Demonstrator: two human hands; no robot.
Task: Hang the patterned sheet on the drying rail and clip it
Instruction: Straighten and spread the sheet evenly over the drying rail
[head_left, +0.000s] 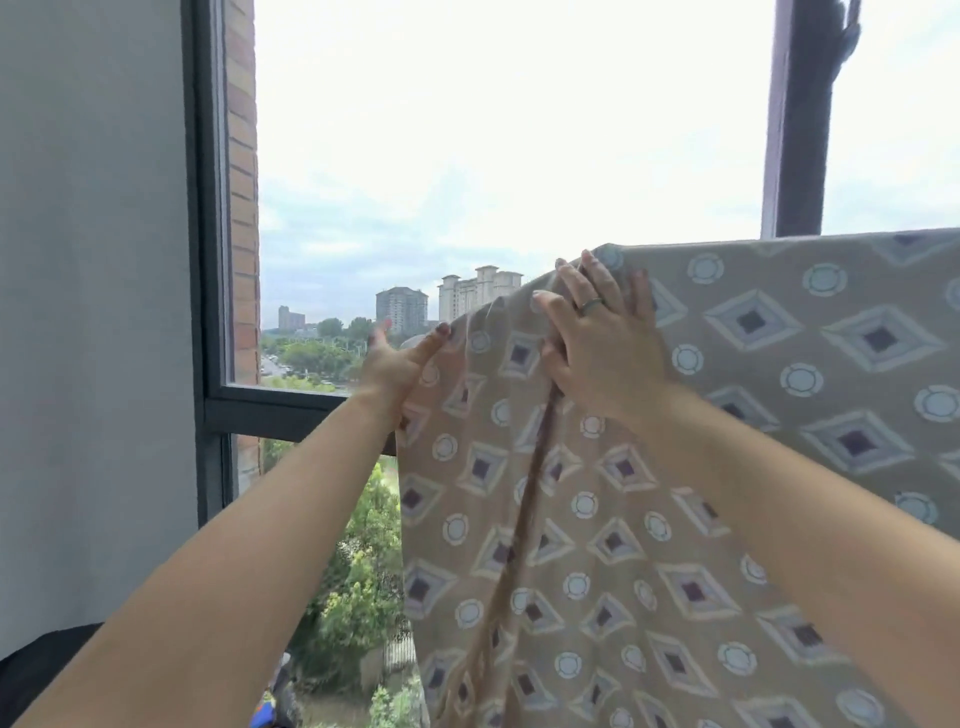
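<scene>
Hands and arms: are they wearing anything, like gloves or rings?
No gloves, and no sleeves show anywhere in the picture. The right hand wears one dark ring on a finger. The left hand has no ring that I can see.

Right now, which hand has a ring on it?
The right hand, flat against the sheet, wears a dark ring on one finger. The left hand, at the sheet's left edge, shows no ring.

Left hand (393, 361) and right hand (605, 340) raised, straight-fingered.
</scene>
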